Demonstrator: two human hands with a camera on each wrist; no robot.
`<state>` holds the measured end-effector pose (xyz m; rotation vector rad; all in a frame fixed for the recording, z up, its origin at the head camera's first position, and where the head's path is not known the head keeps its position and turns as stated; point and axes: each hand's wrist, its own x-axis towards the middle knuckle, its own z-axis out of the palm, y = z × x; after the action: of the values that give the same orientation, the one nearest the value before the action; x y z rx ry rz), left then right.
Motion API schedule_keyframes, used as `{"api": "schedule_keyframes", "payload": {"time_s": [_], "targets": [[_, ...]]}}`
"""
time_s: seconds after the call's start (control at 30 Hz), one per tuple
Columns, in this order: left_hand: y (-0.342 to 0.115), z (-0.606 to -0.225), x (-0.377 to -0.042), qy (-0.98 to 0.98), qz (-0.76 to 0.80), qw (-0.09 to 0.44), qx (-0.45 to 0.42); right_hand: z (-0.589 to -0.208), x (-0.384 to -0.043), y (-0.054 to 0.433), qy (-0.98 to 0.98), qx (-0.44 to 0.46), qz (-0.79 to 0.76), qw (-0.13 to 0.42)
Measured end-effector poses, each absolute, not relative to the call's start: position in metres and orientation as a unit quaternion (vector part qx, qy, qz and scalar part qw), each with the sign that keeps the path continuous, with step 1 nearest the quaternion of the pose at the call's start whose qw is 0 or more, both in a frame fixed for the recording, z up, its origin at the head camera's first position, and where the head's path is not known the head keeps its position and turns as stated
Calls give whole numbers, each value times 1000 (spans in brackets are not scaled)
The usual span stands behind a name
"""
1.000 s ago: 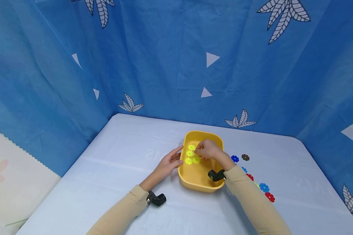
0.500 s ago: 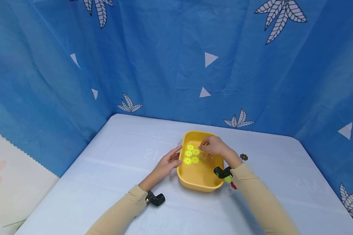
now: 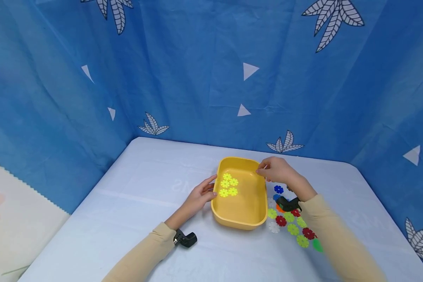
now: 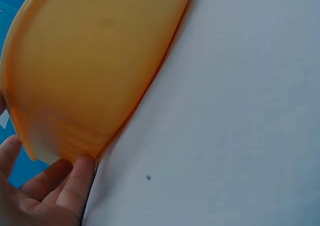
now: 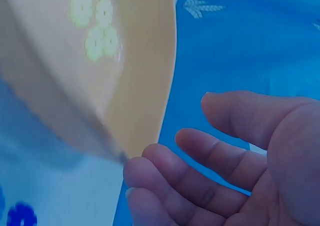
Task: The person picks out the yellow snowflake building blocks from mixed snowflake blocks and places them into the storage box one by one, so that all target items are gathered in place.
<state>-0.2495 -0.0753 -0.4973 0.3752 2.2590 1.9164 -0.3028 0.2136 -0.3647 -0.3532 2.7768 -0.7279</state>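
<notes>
A yellow plastic bin (image 3: 244,199) stands mid-table, with several yellow snowflake discs (image 3: 233,191) lying flat at the left of its floor. My left hand (image 3: 199,196) rests against the bin's left side, thumb and fingertips touching the wall without curling round it; the left wrist view shows these fingertips on the bin's outer wall. Over the bin's far right rim hovers my right hand (image 3: 276,170), its fingers loosely bent. In the right wrist view, nothing sits between the thumb and fingers of that right hand (image 5: 225,171).
Loose snowflake discs in red, green, orange, white and blue lie right of the bin, partly under my right forearm; a red disc (image 3: 281,221) and a blue disc (image 3: 279,189) are among them. A blue curtain (image 3: 197,78) hangs behind the white-covered table (image 3: 155,176).
My right hand has moved rightward from over the yellow discs to the bin's right rim, leaving a yellow disc beside the others. My left hand has kept its place on the bin.
</notes>
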Motion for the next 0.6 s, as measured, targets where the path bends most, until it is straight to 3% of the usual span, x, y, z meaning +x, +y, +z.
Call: {"api": "schedule_keyframes", "payload": {"time_s": [0.6], "targets": [[-75, -498, -251, 753, 641, 78, 127, -390, -271, 295, 955, -54, -250, 151]]}}
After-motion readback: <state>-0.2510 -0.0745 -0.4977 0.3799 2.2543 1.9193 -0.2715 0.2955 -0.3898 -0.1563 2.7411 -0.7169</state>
